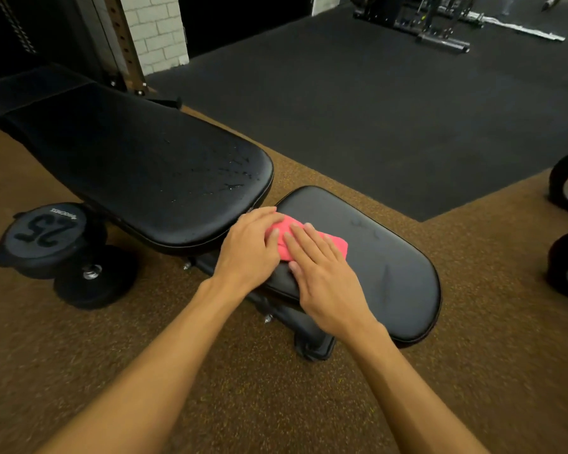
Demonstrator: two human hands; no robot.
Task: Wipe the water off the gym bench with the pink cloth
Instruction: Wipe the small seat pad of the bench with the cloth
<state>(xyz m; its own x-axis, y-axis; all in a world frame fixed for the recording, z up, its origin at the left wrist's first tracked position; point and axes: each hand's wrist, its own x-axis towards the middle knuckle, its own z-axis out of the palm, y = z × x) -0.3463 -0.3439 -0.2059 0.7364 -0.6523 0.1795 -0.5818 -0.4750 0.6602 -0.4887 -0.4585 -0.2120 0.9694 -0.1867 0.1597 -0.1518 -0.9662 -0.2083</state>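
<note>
The left hand (253, 245) and right hand (325, 276) pressed the cloth (334, 244) onto the seat (394, 257), fingers laid flat, not clenched. The seat showed only faint streaks. Droplets (232, 173) covered the backrest (128, 152) end, so roughly half looked undone.

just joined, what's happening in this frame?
A person presses a crumpled pink cloth onto the short black seat pad of the gym bench, left hand and right hand both flat on it. Water droplets dot the near end of the long black back pad, not yet wiped. A black 25 dumbbell lies on the floor beside it.
</note>
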